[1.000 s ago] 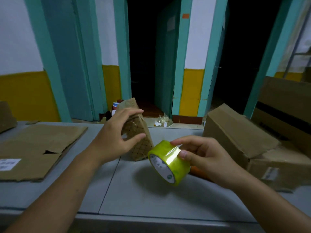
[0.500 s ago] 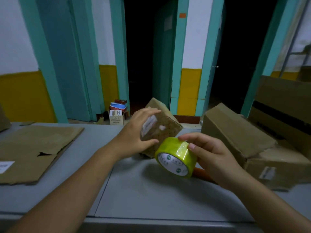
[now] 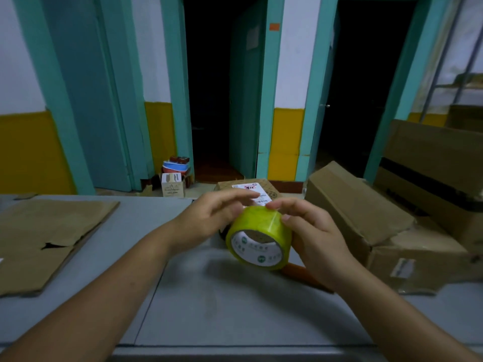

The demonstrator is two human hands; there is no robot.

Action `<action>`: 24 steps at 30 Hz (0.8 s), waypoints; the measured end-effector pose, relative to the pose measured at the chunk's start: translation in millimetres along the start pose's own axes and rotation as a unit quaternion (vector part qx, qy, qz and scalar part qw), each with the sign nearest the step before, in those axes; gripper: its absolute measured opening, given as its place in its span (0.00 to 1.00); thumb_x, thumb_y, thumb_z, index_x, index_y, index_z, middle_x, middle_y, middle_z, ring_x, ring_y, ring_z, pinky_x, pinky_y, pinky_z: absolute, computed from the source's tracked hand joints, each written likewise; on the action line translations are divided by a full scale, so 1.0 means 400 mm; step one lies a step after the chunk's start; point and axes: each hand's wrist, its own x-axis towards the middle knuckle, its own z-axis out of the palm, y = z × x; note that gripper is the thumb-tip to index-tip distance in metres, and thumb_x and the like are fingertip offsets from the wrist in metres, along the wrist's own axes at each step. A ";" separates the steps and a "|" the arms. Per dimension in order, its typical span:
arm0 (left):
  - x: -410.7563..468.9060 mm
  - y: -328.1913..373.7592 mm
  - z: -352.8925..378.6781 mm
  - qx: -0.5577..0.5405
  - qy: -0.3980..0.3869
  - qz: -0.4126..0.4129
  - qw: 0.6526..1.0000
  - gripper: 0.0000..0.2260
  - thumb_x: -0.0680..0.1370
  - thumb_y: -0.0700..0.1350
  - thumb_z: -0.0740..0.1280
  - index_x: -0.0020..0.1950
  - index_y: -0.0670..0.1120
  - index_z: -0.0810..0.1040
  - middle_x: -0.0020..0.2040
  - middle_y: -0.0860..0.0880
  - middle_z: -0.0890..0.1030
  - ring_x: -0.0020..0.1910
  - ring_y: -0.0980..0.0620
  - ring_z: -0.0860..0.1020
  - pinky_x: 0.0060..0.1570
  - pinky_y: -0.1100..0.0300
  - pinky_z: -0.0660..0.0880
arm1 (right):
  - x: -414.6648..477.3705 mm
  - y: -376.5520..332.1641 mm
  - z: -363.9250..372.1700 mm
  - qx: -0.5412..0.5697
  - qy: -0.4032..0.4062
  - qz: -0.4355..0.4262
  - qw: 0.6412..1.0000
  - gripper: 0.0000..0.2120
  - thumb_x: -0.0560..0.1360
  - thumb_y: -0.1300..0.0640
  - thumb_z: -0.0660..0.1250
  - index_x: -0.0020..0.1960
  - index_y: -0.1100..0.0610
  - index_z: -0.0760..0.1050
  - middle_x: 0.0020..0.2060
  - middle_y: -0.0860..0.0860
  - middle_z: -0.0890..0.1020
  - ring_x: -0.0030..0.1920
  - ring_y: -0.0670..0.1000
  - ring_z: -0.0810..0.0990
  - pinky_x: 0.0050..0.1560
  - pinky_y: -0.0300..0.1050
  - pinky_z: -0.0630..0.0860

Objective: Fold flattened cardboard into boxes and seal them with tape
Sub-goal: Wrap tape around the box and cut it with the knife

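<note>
right hand (image 3: 316,237) was curled round the tape (image 3: 257,237), fingertips on the roll's top and side, so definitely gripping it. the roll was tilted, white core facing me, held just above the table (image 3: 209,304). left hand (image 3: 209,218) was just left of the tape, fingers loose and mostly straight, stretched over the roll's top edge. the tips were blurry, so i couldn't tell if they actually touched the tape or the stuff behind it. it wasn't gripping anything though.

small box (image 3: 251,189) sat right behind the tape, label side up, partly hidden by both hands. cardboard (image 3: 52,239) lay flat on the table well left of the tape, with a torn slit in it. big boxes (image 3: 360,215) were piled to the right of the tape, just past the right hand. orange thing (image 3: 303,273) poked out below and right of the tape, under the right wrist. couldn't tell what it was.
</note>
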 end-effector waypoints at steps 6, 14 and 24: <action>0.028 0.051 -0.038 0.074 0.032 0.041 0.996 0.20 0.72 0.60 0.79 0.62 0.66 0.80 0.59 0.63 0.82 0.61 0.58 0.81 0.53 0.60 0.82 | 0.063 -0.037 0.030 -0.107 0.027 -0.083 0.990 0.13 0.84 0.61 0.62 0.58 0.48 0.83 0.53 0.40 0.83 0.56 0.47 0.82 0.51 0.49 0.85; 0.018 0.016 -0.090 0.189 0.113 0.110 0.969 0.21 0.70 0.61 0.79 0.60 0.66 0.77 0.56 0.69 0.80 0.56 0.63 0.80 0.49 0.68 0.78 | 0.141 -0.002 0.037 -0.265 0.036 -0.195 0.944 0.12 0.79 0.52 0.69 0.61 0.52 0.83 0.53 0.44 0.84 0.56 0.46 0.83 0.52 0.49 0.84; -0.023 0.003 -0.089 0.290 0.098 0.181 0.935 0.30 0.68 0.63 0.79 0.66 0.53 0.78 0.61 0.68 0.76 0.61 0.73 0.75 0.58 0.76 0.69 | 0.120 0.018 0.042 -0.312 0.002 -0.266 0.912 0.14 0.79 0.48 0.65 0.63 0.47 0.80 0.56 0.41 0.81 0.57 0.45 0.81 0.53 0.40 0.80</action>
